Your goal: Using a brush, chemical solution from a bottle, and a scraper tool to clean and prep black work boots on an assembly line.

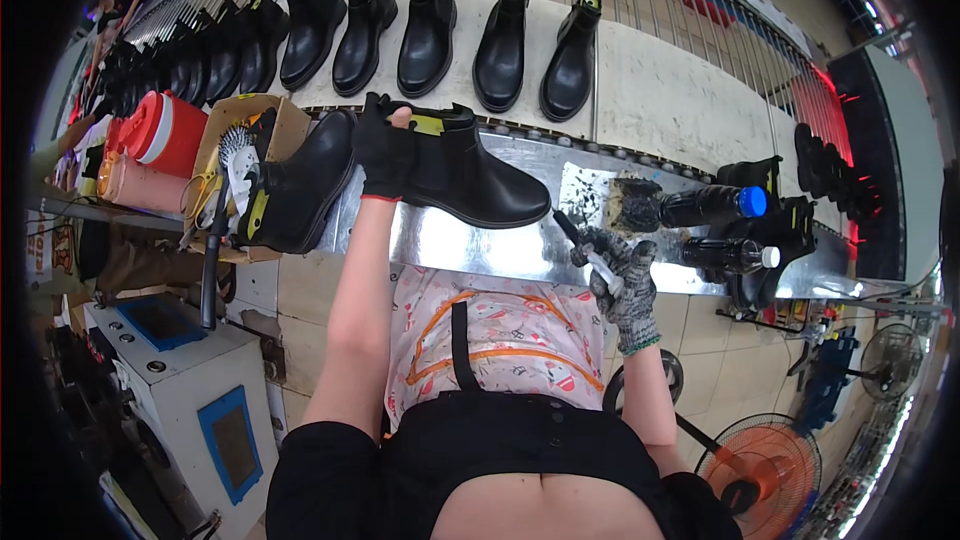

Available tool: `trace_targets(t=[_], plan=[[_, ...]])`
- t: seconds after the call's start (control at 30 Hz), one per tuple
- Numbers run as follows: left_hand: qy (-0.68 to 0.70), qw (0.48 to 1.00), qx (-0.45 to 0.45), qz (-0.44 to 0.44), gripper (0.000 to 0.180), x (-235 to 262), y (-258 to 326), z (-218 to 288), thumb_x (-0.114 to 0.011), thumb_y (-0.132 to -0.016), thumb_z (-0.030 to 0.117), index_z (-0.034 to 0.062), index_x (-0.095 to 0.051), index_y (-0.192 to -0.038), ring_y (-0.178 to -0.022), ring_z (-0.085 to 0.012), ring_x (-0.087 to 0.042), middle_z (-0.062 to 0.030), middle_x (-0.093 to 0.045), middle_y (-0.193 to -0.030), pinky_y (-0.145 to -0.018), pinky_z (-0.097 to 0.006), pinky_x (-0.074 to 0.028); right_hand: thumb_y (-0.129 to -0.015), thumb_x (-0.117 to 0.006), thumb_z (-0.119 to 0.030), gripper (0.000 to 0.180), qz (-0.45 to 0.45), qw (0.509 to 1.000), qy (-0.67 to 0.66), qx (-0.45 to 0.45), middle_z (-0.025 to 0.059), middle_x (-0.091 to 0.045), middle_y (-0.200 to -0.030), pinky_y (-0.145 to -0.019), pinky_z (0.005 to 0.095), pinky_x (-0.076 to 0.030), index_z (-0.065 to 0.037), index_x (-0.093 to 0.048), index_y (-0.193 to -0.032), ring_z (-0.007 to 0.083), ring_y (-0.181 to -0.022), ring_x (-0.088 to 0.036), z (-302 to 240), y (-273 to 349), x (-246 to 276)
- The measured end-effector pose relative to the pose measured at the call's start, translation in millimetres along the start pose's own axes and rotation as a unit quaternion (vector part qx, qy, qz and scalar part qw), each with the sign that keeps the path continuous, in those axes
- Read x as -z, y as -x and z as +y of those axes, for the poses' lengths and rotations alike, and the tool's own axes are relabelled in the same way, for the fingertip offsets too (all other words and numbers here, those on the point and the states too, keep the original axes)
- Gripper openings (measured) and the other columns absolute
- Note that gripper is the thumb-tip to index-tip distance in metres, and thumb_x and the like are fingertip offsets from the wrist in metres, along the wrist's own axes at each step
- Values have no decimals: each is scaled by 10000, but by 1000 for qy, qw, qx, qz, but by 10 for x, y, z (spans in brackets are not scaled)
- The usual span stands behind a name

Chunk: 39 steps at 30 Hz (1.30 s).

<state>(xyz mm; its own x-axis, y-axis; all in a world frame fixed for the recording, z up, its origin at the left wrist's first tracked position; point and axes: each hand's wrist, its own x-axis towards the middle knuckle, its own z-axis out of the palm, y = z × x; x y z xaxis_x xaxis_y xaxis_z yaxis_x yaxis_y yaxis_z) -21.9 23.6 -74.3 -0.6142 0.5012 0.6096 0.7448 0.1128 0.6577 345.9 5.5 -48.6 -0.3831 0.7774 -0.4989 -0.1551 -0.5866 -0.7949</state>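
My left hand, in a black glove with the thumb tip bare, grips a black ankle boot by its upper shaft. The boot is held over the metal worktop, toe pointing right, with yellow-green lining at its opening. Just right of the toe, my right hand, in a grey knitted glove, is closed around a thin black-tipped tool with a whitish handle. Its exact kind is unclear. The tip is close to the toe; I cannot tell if they touch. Beyond my right hand lies a black-stained pad on a smeared white sheet.
Several black boots stand along the pale conveyor behind the worktop. Bottles of dark liquid, one with a blue cap, one white-capped, lie at right. At left are another boot, a cardboard box and a red jug.
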Motion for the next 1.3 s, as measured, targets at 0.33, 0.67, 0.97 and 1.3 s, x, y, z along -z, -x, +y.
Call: trace_targets(t=[0.33,0.67,0.97,1.3], plan=[[-2,998,39,-56,665,596,457,379,-674,-675,631,47,-484,-929,-685,-225,-550,-78,-500,-797,-617,-327,-438,-862,-248,-702,804,25,990,123,65,56,-629,-849,-306,198,-276,-17,-570,-1133,64,-368,-383,-26,14,-125],[-1,977,118,-177,802,968,807,881,-883,-555,303,35,-418,-1151,-669,-132,-511,-37,-505,-794,-597,-242,-446,-831,-304,-731,820,32,978,194,73,56,-631,-878,-348,157,-316,-20,-570,-1138,31,-431,-419,-100,109,-242],[237,855,288,-359,846,1066,1088,905,-772,-659,125,7,-295,-1347,-914,-189,-610,-135,-593,-1000,-759,-290,-507,-949,-346,-356,442,-43,947,278,155,30,-636,-916,-464,149,-373,-42,-562,-1174,23,-547,-464,-188,305,-288],[393,735,389,-393,678,902,1363,984,-726,-691,77,34,-380,-1273,-1030,-190,-554,-96,-540,-1151,-875,-299,-463,-924,-452,-287,384,-89,938,292,164,42,-642,-952,-534,161,-419,-14,-551,-1175,83,-766,-589,-157,461,-91]])
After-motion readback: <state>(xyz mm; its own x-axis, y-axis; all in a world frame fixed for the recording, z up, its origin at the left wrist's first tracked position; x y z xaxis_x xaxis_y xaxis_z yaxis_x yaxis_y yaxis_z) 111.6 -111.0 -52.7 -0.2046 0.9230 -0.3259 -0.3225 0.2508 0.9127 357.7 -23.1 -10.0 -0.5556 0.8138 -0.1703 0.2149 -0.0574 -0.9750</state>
